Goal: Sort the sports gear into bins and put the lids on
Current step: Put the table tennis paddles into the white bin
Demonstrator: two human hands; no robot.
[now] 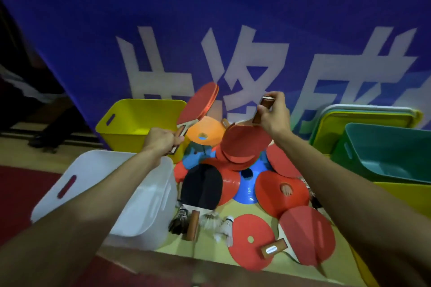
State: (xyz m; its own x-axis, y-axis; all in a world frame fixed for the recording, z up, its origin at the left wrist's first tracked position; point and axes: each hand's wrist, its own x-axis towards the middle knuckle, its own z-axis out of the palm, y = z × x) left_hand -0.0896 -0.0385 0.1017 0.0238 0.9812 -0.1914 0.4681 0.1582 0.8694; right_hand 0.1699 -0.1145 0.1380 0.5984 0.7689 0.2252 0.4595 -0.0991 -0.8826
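Two hands, each holding a paddle above the gear pile (247,193).
The left hand (161,141) grips the handle of a raised paddle (198,102) at the pile's far left, by the yellow bin (130,112). The right hand (275,114) grips the handle of a hanging paddle (245,140), blade down over the pile's top. A white bin (93,170) stands left of the pile and a teal bin (384,147) right.

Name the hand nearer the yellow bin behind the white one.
Left. The left hand is just right of the yellow bin; the right hand is farther right, over the pile.
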